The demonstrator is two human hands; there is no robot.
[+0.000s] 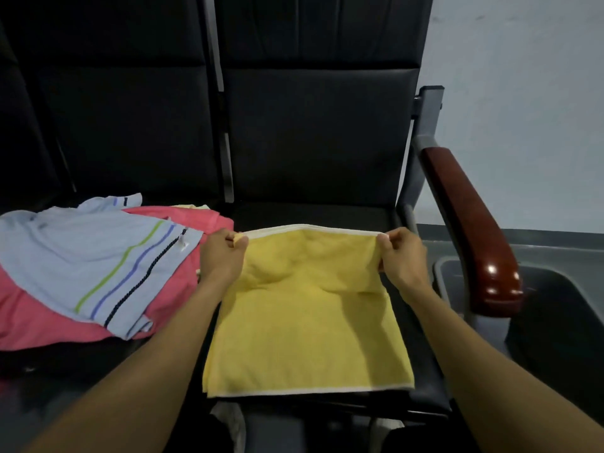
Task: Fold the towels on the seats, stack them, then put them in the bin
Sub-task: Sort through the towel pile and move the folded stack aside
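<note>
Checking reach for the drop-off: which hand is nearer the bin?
Right. The right hand pinches the yellow towel's far right corner, beside the bin; the left hand holds the opposite corner.

Right seat's back strip is clear; armrest walls its right edge, towel pile crowds its left edge.

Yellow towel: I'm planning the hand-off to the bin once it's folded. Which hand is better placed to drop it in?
Probably the right hand. It pinches the yellow towel's right far corner, nearest the grey bin beyond the armrest. The left hand holds the corner beside the unfolded towels, farther away.
</note>
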